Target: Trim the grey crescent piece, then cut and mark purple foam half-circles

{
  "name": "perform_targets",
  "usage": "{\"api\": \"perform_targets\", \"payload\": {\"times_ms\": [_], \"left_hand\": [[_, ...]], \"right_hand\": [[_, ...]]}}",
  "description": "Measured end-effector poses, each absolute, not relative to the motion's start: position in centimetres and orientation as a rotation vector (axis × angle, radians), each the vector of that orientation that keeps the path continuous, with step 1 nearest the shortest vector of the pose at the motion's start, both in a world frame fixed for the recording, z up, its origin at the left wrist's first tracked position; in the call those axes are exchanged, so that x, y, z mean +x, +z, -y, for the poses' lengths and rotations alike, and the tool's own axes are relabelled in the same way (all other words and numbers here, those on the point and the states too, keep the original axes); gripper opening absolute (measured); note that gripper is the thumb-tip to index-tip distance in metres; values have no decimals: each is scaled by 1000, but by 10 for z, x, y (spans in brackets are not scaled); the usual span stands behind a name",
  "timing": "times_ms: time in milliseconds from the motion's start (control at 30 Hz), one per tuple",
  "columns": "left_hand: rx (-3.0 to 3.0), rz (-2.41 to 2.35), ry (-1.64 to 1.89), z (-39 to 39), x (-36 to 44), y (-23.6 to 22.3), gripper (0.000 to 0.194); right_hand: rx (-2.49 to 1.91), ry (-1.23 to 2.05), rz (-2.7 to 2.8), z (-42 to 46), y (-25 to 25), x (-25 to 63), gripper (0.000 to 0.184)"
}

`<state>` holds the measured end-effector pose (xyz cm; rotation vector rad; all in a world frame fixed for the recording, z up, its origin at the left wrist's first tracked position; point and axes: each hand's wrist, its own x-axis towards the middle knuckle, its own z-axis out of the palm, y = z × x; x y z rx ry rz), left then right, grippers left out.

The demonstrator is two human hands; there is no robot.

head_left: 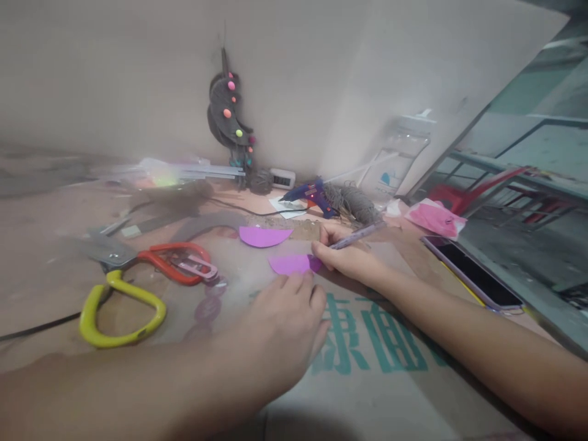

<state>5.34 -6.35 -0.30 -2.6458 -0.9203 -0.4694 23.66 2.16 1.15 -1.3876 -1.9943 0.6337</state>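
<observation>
My right hand [342, 251] is closed around a slim pale-purple pen [361, 234], held in a writing grip over the right end of a purple half-circle of paper [291, 263]. The pen's tip is hidden by my fingers. My left hand [289, 318] lies palm down, its fingers extended and resting on the near edge of that same piece. A second purple half-circle [264, 236] lies flat just beyond, touched by neither hand. Under both hands is a board [358, 392] printed with green characters.
Scissors [124, 318] with one yellow and one red handle lie at left. A blue glue gun [307, 195] with a cord stands behind, near grey yarn [353, 205]. A phone [473, 272] and a pink packet [436, 217] are at right. A decorated grey ornament [227, 113] leans against the wall.
</observation>
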Motion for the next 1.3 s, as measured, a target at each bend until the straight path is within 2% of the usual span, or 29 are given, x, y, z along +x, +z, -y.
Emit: {"api": "perform_targets", "payload": {"times_ms": [600, 767, 1000, 1300], "left_hand": [[-2716, 923, -258, 64, 53, 7, 29], [-2759, 1017, -149, 62, 55, 9, 36], [-2695, 919, -284, 63, 51, 2, 32], [-2743, 976, -196, 63, 54, 8, 36]], "right_hand": [[-1344, 701, 2001, -17, 14, 233, 25], [-1317, 608, 2031, -20, 11, 234, 27], [-1302, 570, 2034, -24, 9, 236, 27], [-1278, 601, 2044, -27, 11, 238, 26]]}}
